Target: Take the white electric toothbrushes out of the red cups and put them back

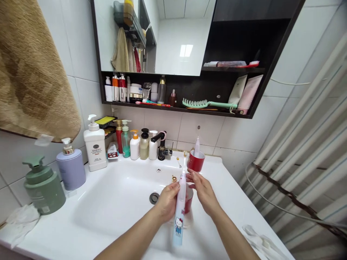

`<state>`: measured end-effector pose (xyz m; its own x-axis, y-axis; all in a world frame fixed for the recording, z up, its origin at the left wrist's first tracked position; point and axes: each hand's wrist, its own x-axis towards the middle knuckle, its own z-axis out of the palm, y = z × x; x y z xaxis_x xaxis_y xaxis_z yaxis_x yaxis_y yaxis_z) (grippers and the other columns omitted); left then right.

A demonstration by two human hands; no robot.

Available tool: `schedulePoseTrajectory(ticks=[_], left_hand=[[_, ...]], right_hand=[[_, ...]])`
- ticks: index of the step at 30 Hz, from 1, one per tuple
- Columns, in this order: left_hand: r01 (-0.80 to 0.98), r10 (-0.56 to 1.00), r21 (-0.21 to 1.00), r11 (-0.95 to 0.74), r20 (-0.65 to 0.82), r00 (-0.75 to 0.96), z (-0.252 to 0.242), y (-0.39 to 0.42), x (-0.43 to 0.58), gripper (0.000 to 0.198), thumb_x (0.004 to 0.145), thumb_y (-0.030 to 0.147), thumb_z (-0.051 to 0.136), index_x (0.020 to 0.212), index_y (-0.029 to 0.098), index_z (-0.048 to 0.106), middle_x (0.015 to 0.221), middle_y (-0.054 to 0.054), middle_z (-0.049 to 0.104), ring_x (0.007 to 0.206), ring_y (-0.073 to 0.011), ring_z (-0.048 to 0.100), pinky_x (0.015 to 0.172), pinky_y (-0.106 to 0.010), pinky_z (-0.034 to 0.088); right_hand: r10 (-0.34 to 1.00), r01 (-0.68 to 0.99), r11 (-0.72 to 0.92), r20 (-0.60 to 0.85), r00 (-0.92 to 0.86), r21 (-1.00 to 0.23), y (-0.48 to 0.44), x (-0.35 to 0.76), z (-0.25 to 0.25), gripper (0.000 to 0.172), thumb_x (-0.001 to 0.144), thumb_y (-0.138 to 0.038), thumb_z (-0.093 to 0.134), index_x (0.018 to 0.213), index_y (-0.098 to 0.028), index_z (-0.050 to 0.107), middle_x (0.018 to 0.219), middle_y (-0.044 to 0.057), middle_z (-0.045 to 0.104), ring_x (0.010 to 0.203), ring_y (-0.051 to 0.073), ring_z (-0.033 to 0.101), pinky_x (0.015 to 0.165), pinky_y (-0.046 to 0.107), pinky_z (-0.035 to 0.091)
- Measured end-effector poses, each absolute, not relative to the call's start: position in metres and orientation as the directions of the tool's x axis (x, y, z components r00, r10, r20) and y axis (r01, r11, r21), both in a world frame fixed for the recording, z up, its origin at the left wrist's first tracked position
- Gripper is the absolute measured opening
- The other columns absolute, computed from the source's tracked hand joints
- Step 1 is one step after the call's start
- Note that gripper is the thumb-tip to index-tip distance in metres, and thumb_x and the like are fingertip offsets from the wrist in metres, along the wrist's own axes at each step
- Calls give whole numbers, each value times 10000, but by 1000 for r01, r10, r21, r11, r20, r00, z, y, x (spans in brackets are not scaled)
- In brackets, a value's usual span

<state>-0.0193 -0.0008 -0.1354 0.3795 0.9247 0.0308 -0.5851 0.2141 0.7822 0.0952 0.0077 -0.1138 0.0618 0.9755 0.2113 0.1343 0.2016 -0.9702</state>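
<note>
An electric toothbrush (179,213), pale pink at the top and light blue at the base with a cartoon cat print, is tilted over the basin. My left hand (165,203) grips its handle from the left side. Close to the toothbrush's upper end is my right hand (204,192), fingers extended and slightly apart; I cannot tell whether the fingertips touch it. A red cup (188,200) shows behind the toothbrush, partly hidden. Farther back, another red cup (195,161) stands on the sink's rim, with a second pale toothbrush (197,147) upright in it.
The white basin (116,202) has a black faucet (162,146) behind it. Pump bottles line the back and left, including a white one (95,146) and a green one (45,187). A mirror cabinet (179,43) overhangs; crumpled white material (264,242) lies at right.
</note>
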Motion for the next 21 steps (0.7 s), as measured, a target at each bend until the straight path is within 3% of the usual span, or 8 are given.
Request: schedulePoseTrajectory(ticks=[3,7,9,14,21], left_hand=[[-585,853,722,368,-12,522,-143,-6,-14,239,621,334,500,736,131,448,565,-2,470,509,-83,460,524,-225,332],[-425,758,755,500,-143,637,-151,-5,-10,365,654,465,384,760,119,434,547,-6,465,436,-82,448,460,-221,308],[-362,780,813,455,-169,602,-154,-4,-7,435,652,532,306,731,119,421,505,11,441,371,-67,408,415,-212,281],[-251,914,957,145,-33,405,-158,-5,-1,415,616,555,338,609,142,371,479,33,421,368,-50,390,396,-195,273],[-324,823,861,392,-170,542,-159,-5,0,468,587,604,309,635,143,375,455,39,410,348,-49,366,382,-198,260]], right_hand=[[995,-98,98,100,-17,-990,12,91,-108,288,646,-389,441,801,-157,508,656,20,567,533,104,487,517,234,374],[999,-281,46,37,37,-959,12,92,-115,209,615,-358,502,677,-159,495,559,-15,541,489,78,465,471,197,349],[998,-328,37,16,68,-944,12,92,-119,203,615,-356,504,679,-164,484,554,-18,536,501,85,477,461,197,348],[984,-344,81,19,180,-935,15,88,-125,181,622,-342,502,687,-176,471,537,-37,519,500,84,484,476,202,364],[981,-472,46,-49,187,-880,15,82,-126,149,626,-309,501,659,-172,455,499,-45,489,438,78,461,446,213,372]])
